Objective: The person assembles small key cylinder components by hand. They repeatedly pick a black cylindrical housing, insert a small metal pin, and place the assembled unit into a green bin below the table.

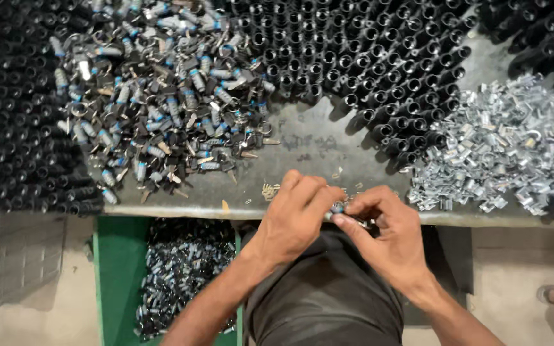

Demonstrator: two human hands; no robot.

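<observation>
Two hands meet right at the near edge of the workbench, both pinched in tight on one small metal part between them, so it looks like the fitting-together step of an assembly job. The left hand has its fingers curled almost closed, tips pressed on the little piece from above, while the right hand grips it from the other side with thumb and forefinger nearly touching. The part itself is mostly hidden by fingertips; I can only make out a bit of silvery blue, so I can't tell exactly what it is. Next move probably calls for a small twist or push with steady fingers, since it's tiny. Around them: a heap of small lock cylinders with keys far left, rows of black tubes standing behind, a pile of shiny clips on the right, and a green bin of finished-looking pieces below the bench.
</observation>
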